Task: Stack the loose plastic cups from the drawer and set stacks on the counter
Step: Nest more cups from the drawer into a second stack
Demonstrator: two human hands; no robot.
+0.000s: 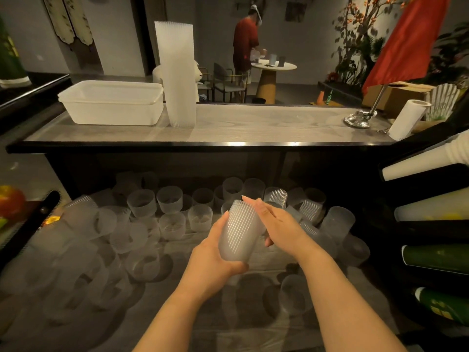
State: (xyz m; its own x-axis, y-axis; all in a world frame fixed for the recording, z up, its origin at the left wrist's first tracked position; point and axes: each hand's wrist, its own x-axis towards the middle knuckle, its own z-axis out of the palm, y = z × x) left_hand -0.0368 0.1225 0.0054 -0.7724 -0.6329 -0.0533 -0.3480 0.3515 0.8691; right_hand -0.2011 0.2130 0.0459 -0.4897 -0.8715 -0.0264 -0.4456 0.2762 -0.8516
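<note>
Both forearms reach up from the bottom edge; my left hand [215, 252] is wrapped around a ribbed cup [239, 231] at frame centre, while my right hand [276, 226] lies flat against its side, fingers straight. Loose cups [167, 199] fill the drawer [177, 250] below. A tall stack [177, 74] stands on the counter [253, 125], upper middle.

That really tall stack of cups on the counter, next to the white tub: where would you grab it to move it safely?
Probably low down. The tall stack stands upright and narrow, so a grip near its top could tip or bend it. Wrap a hand around its lower part from the right, since the white tub sits close on its left, and steady the upper part with the other hand.
</note>
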